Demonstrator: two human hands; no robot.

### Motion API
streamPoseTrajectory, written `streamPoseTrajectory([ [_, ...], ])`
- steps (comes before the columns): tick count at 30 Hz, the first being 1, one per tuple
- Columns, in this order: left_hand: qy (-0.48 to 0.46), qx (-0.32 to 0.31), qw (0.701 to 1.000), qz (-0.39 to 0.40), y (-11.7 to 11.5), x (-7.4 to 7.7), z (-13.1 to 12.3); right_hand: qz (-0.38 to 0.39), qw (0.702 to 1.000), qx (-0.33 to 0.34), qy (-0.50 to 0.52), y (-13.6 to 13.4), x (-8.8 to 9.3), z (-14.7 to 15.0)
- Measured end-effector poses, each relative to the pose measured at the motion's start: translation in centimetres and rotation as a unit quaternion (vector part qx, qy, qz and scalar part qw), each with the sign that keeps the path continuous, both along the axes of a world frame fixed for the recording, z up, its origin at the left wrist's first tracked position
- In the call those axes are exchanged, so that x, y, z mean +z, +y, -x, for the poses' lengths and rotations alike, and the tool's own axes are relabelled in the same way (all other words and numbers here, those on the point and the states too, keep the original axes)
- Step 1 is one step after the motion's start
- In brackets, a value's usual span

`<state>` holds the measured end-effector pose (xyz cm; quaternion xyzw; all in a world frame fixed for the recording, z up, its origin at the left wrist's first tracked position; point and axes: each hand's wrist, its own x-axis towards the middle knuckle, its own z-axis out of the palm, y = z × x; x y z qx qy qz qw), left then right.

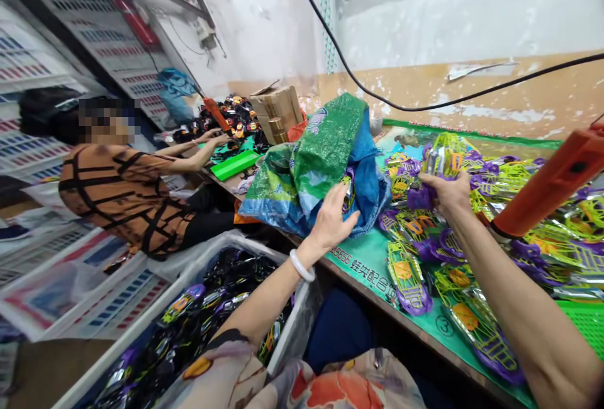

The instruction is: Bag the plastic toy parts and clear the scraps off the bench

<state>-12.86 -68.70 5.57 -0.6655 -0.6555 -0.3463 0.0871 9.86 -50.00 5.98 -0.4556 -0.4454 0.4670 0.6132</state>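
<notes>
Green-blue sack (325, 151), left hand (333, 220) at mouth; crate (297, 327): black pieces (212, 314).

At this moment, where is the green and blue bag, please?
In the head view, the bag is near the centre, on the table, just beyond the left hand, in front of the cardboard box.

A bare strip of the green-covered worktop (362, 255) leaves a low passage along the front edge, but the woven sack (325, 151) blocks the left, heaped purple-and-lime plastic parts (406, 274) crowd the right, and an orange electric screwdriver (542, 190) hangs over them near the right hand (450, 196).
</notes>
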Motion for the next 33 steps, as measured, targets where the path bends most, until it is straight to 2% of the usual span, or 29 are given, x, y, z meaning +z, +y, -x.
streamPoseTrajectory([
  [2,0.100,0.076,0.991,-0.038,0.1,2.6,-0.5,0.039,0.994,-0.010,0.104,0.1,1.7,1.5],
  [3,0.133,0.121,0.983,-0.033,0.6,3.7,-0.5,0.045,0.990,-0.020,0.131,0.2,2.5,2.1],
  [6,0.159,0.223,0.960,0.048,3.7,5.3,0.7,0.043,0.982,-0.045,0.178,0.8,4.5,3.7],
  [9,0.121,0.266,0.944,0.155,7.1,5.3,3.2,0.021,0.978,-0.046,0.204,1.9,5.9,4.8],
  [11,0.076,0.295,0.933,0.189,8.1,5.0,4.8,-0.015,0.976,-0.038,0.215,2.6,6.9,5.5],
  [14,0.060,0.315,0.935,0.155,7.3,4.8,6.1,-0.065,0.970,-0.015,0.232,3.3,8.5,7.1],
  [16,0.102,0.290,0.942,0.132,6.2,4.4,6.3,-0.079,0.966,0.008,0.245,3.3,9.3,8.8],
  [18,0.152,0.280,0.938,0.135,5.5,3.9,6.4,-0.087,0.965,0.037,0.244,3.0,9.4,10.8],
  [20,0.176,0.304,0.924,0.153,5.3,3.3,6.8,-0.088,0.965,0.058,0.238,2.7,8.9,13.0],
  [22,0.163,0.325,0.916,0.168,5.5,3.2,7.6,-0.079,0.967,0.046,0.239,2.3,7.7,15.2],
  [25,0.089,0.327,0.925,0.173,5.8,3.8,9.6,-0.067,0.973,-0.005,0.222,1.6,5.2,18.2],
  [27,0.023,0.307,0.940,0.147,5.7,4.8,11.2,-0.071,0.983,-0.030,0.167,1.0,3.2,19.8],
  [29,-0.083,0.277,0.955,0.067,5.3,5.9,12.6,-0.075,0.993,-0.035,0.088,0.4,1.2,20.9],
  [30,-0.158,0.259,0.953,0.005,5.0,6.4,13.3,-0.076,0.996,-0.029,0.046,0.0,0.3,21.4],
  [31,-0.242,0.235,0.939,-0.067,4.6,7.0,13.8,-0.074,0.997,-0.018,0.005,-0.4,-0.6,21.7],
  [33,-0.393,0.161,0.881,-0.208,3.9,8.0,14.4,-0.070,0.994,0.012,-0.085,-1.5,-2.0,22.2],
])
